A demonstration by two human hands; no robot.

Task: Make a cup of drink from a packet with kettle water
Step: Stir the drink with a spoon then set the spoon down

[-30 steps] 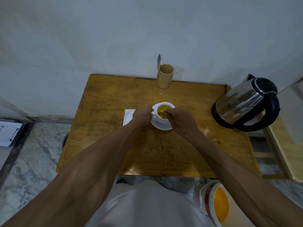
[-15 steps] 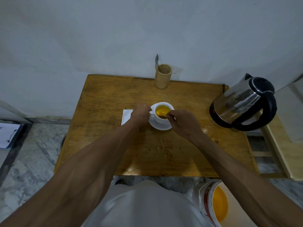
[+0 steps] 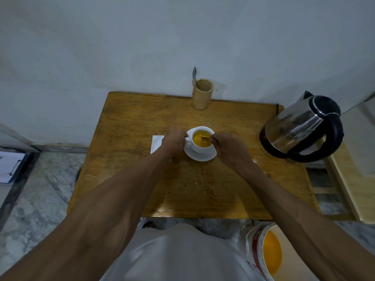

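A white cup (image 3: 199, 148) full of yellow-orange drink stands on a white saucer (image 3: 203, 157) in the middle of the wooden table (image 3: 142, 179). My left hand (image 3: 174, 139) grips the cup's handle from the left. My right hand (image 3: 230, 151) pinches a small spoon (image 3: 205, 138) whose bowl dips into the drink. A white packet (image 3: 156, 144) lies flat on the table, partly hidden under my left hand. The steel kettle (image 3: 300, 128) with a black handle sits at the table's right edge.
A bamboo holder (image 3: 202, 94) with a spoon (image 3: 194, 75) in it stands at the table's back edge by the wall. A bucket (image 3: 263, 250) of orange liquid sits on the floor at lower right. A clipboard (image 3: 10, 167) lies on the floor at left.
My right hand has shifted slightly to the right of the cup, uncovering more of the drink and the spoon's bowl. My left hand stays on the handle.
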